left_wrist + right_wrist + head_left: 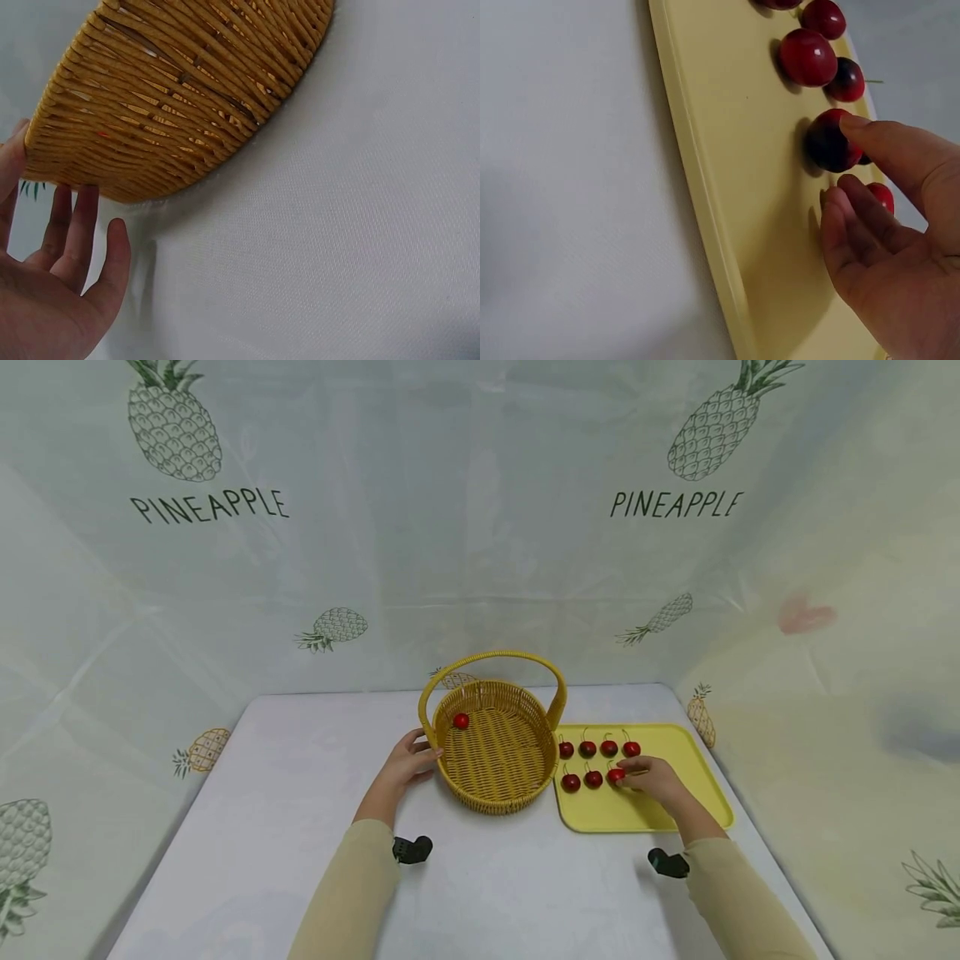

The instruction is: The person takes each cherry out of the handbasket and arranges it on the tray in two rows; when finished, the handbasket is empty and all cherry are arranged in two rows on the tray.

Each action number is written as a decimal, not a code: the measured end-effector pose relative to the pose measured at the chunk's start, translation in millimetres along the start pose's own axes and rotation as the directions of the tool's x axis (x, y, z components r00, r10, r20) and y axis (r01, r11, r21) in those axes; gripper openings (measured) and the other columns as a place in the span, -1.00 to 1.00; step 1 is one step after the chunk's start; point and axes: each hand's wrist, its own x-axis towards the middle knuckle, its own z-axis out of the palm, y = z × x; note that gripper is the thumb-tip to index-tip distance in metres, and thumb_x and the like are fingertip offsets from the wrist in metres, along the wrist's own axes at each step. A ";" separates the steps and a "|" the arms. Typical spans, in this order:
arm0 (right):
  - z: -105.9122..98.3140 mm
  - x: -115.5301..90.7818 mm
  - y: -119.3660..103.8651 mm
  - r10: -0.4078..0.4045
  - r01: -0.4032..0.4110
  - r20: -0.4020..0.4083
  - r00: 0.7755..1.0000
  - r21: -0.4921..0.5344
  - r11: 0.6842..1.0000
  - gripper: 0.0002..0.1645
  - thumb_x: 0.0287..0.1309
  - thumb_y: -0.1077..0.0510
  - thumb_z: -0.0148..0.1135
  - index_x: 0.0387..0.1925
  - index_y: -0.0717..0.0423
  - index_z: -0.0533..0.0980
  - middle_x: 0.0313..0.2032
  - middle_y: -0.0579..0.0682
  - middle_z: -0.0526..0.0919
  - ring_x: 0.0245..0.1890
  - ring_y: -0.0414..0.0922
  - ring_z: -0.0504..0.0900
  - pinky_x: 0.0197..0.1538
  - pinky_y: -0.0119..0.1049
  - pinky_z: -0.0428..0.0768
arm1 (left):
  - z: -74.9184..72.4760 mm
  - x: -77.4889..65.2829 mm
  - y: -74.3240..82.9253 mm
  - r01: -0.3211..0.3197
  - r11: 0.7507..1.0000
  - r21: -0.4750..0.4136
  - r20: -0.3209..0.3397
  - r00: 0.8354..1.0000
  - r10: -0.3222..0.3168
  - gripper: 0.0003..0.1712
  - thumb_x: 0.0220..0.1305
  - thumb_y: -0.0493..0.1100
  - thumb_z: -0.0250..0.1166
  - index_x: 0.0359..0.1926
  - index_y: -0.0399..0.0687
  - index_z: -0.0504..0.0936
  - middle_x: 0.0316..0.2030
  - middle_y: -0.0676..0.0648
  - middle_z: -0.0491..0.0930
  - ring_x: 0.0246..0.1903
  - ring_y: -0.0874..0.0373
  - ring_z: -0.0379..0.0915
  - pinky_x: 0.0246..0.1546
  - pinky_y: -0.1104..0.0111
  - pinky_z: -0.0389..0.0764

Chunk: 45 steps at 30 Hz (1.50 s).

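A round wicker basket [493, 806] with a tall arched handle stands on the table, holding one red cherry [461, 721]. My left hand [408, 762] grips its left rim, thumb at the edge and fingers along the outer wall [165, 112]. On a yellow tray [678, 760] at the right, several dark red cherries with stems sit in two rows. My right hand [651, 778] is at the near row's rightmost cherry [831, 141]. The thumb overlaps that cherry, and the other fingertips [847, 182] curve close beside it. This cherry rests at the tray's surface.
The tray's left edge lies right beside the basket. Pale cloth covers the table [480, 885], and a curtain printed with pineapples [480, 527] hangs behind. Black wrist devices [412, 849] show at both sleeves.
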 end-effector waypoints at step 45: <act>79.6 19.3 -149.7 -0.305 0.308 0.239 0.922 0.027 0.951 -0.64 0.16 0.33 0.33 0.02 0.23 0.60 -0.08 0.20 0.62 -0.14 -0.04 0.60 -0.08 -0.17 0.61 | 1.1 -4.0 1.2 -0.001 1.000 -0.010 -0.010 1.000 0.000 -0.29 0.26 -0.30 0.33 0.39 -0.03 0.29 0.29 -0.30 0.31 0.20 -0.22 0.33 0.14 -0.12 0.41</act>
